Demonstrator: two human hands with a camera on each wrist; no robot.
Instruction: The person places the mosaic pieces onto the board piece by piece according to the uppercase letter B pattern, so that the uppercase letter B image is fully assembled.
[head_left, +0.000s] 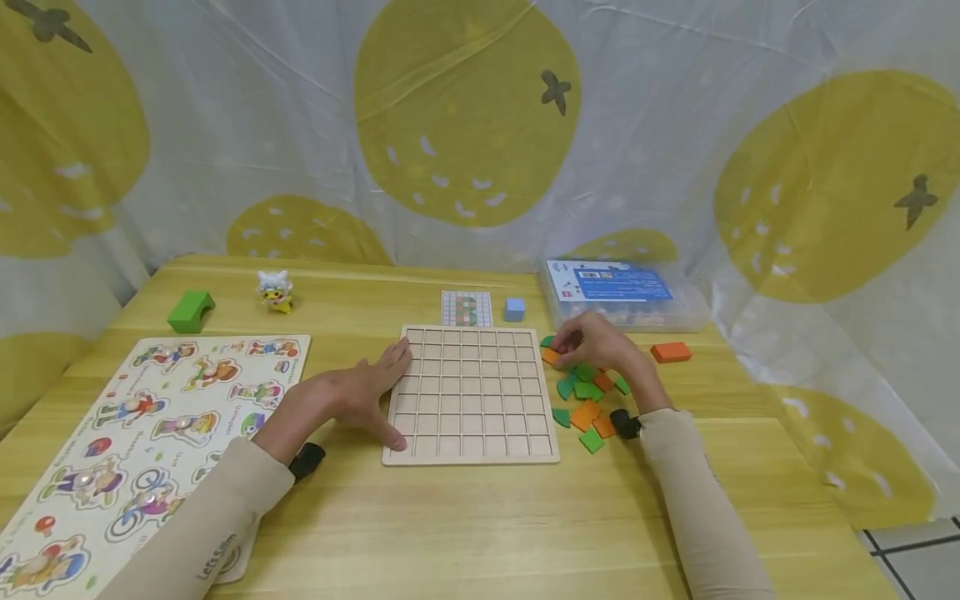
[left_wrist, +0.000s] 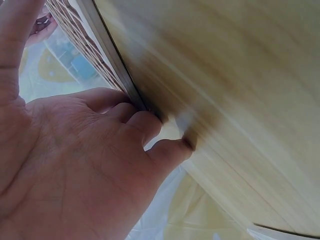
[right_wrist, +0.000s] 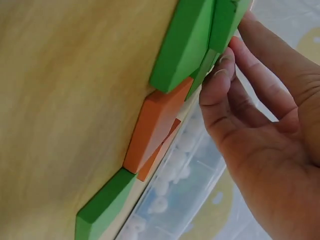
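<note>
A pale wooden grid board (head_left: 471,396) lies flat in the middle of the table. My left hand (head_left: 367,392) rests along its left edge, thumb and fingers spread apart. In the left wrist view, fingertips touch the board's side (left_wrist: 112,55). At the board's right, my right hand (head_left: 596,343) reaches over loose green and orange tiles, fingers bent. Its fingertips are beside an orange tile (head_left: 551,356); whether they pinch it is unclear. The right wrist view shows green tiles (right_wrist: 185,45) and an orange tile (right_wrist: 155,127) near the curled fingers (right_wrist: 217,87).
A picture puzzle board (head_left: 180,425) lies at left. Behind stand a green arch block (head_left: 190,312), a small figurine (head_left: 275,292), a patterned card (head_left: 466,309), a blue cube (head_left: 514,309) and a clear plastic box (head_left: 626,292). An orange block (head_left: 671,352) sits at right.
</note>
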